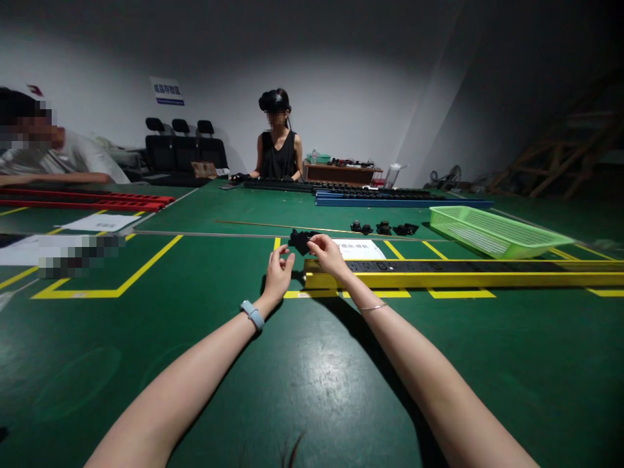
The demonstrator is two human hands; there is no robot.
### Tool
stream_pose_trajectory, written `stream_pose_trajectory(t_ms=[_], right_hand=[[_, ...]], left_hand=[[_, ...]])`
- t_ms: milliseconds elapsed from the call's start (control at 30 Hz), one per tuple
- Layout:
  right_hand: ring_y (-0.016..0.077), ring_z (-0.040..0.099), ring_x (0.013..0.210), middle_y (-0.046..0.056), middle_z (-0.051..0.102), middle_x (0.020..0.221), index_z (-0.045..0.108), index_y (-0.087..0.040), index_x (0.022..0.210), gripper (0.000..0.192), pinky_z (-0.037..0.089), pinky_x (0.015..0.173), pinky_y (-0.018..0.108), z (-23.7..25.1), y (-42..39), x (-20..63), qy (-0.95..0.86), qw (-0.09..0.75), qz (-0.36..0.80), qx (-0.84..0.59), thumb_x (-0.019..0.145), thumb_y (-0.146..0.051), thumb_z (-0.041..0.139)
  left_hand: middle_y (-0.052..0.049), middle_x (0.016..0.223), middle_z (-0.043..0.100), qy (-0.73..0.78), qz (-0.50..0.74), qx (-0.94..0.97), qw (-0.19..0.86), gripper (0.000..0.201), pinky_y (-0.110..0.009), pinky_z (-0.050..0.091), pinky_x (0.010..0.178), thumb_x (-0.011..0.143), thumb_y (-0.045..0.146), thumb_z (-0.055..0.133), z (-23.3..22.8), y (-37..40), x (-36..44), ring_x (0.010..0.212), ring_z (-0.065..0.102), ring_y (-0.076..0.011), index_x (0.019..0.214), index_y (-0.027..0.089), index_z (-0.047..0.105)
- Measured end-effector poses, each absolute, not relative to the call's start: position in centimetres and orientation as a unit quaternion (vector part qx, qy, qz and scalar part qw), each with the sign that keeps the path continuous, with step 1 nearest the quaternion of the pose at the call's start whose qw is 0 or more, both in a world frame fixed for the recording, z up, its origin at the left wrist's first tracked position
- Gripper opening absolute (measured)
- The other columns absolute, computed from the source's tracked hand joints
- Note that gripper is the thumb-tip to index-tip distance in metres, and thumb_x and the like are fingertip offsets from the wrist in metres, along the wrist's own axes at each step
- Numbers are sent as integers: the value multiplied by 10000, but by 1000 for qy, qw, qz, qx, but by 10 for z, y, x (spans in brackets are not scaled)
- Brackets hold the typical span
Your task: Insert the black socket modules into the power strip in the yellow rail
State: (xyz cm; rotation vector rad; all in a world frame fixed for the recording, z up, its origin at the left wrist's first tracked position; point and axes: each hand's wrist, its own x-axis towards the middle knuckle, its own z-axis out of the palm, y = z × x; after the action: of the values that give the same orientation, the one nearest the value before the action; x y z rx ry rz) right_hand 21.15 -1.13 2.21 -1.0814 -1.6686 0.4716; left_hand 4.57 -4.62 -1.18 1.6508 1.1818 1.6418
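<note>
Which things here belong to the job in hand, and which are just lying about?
Likely in the job:
held black part
yellow rail, close by
loose black parts, probably

Apparently just lying about:
blue rail
red rails
black seats

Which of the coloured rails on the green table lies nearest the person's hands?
The yellow rail, with its left end beside the right hand; the blue rail lies farther back, the red rails off to the left.
</note>
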Motion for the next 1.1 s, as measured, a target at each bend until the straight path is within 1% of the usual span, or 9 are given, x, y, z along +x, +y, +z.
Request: stream_pose_trajectory(t_ms=[100,200,300,433,533,633,800,967,1100], right_hand=[[139,541,655,-2,590,756,576,-185,875,240,439,630,267,20,-14,202,-722,488,267,-412,809,-416,568],[137,546,665,2,604,763,588,-178,877,238,434,627,262,22,-19,199,-739,461,271,-410,803,-404,588],[149,549,712,22,604,794,601,-176,866,192,441,672,278,27,-29,199,-760,466,185,-413,850,-359,545],[195,539,901,77,573,929,588,-182,938,157,440,826,338,23,-57,204,-777,495,18,-388,897,-228,443],[224,513,967,97,567,989,581,-199,989,165,434,858,369,10,-86,218,-806,445,-42,-388,871,-183,466],[219,515,965,97,576,1022,582,-214,1002,192,436,855,370,0,-109,235,-835,385,-37,-391,876,-159,449],[217,529,968,97,590,1018,577,-213,985,187,432,849,359,-2,-116,240,-837,381,-13,-392,854,-139,466],[156,549,778,43,600,884,568,-203,986,191,424,713,257,-7,-113,228,-879,301,62,-364,834,-123,484],[127,527,716,15,574,836,601,-199,938,159,396,662,224,-10,-114,225,-901,232,88,-356,833,-124,509]], left_hand=[[-120,1168,590,415,615,599,302,460,-291,510,739,892,428,504,-15,-42,46,799,623,-143,1288,197,463],[-105,1119,618,397,616,606,310,407,-291,519,734,882,416,523,-15,-41,48,793,625,-149,1228,202,515],[-85,1048,634,396,625,587,328,361,-272,526,680,862,402,553,-15,-40,48,748,621,-141,1155,192,549],[-78,1023,636,403,631,541,382,376,-244,517,621,831,400,585,-17,-37,47,727,619,-132,1132,178,552],[-61,950,640,397,626,502,446,407,-232,493,589,801,412,608,-19,-36,46,680,609,-119,1121,168,552],[-35,879,635,380,615,465,511,406,-216,468,580,756,413,644,-18,-34,45,654,588,-101,1068,163,573],[4,770,605,384,602,434,550,372,-193,407,518,707,409,666,-16,-32,45,549,498,-61,973,160,593],[11,737,569,404,592,451,532,315,-184,378,472,732,432,629,-16,-34,47,556,476,-74,890,161,605],[7,731,577,447,562,505,479,316,-194,362,457,768,470,573,-19,-37,48,556,480,-94,864,172,614]])
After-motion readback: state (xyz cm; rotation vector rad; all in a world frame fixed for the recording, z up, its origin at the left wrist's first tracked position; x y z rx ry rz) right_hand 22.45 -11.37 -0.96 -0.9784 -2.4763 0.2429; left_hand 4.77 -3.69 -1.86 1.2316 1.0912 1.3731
